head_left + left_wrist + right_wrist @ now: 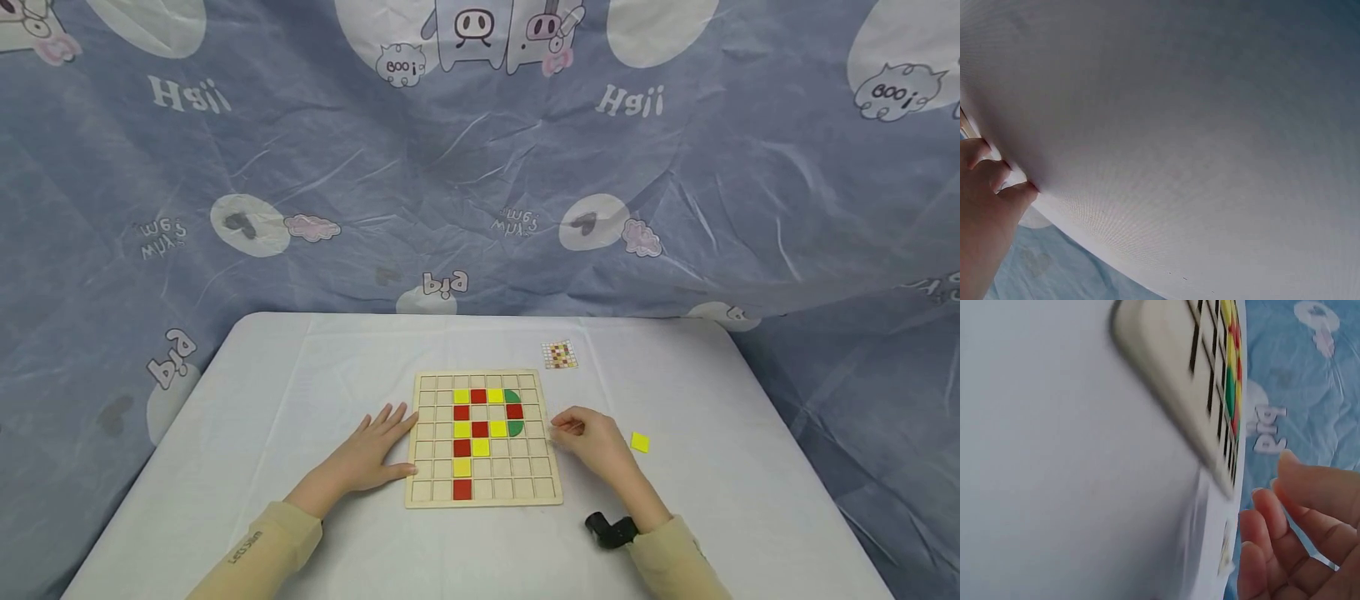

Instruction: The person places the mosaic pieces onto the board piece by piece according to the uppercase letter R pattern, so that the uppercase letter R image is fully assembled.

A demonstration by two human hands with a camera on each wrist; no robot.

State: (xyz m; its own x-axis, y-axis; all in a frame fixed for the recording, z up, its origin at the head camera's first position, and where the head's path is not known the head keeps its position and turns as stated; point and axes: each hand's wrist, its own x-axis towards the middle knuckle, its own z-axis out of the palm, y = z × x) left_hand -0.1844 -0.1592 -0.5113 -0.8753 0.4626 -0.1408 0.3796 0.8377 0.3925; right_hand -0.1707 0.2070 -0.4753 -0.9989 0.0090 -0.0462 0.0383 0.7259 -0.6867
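Observation:
A wooden grid board [536, 483] lies on the white table. Red, yellow and green tiles sit in several of its squares and form a P-like shape with an extra yellow tile [481, 448]. At the board's left edge my left hand [367, 454] rests with spread fingers, its thumb and fingertips touching the rim. My right hand [596, 442] hovers just right of the board, fingers loosely bent. In the right wrist view, no tile shows between its thumb [1322, 487] and fingers. A loose yellow square tile [640, 442] lies to the right of that hand.
A small pattern card [559, 354] lies beyond the board's far right corner. A black device [611, 531] sits at the right wrist. Behind the table [360, 342] hangs a blue printed cloth [480, 167].

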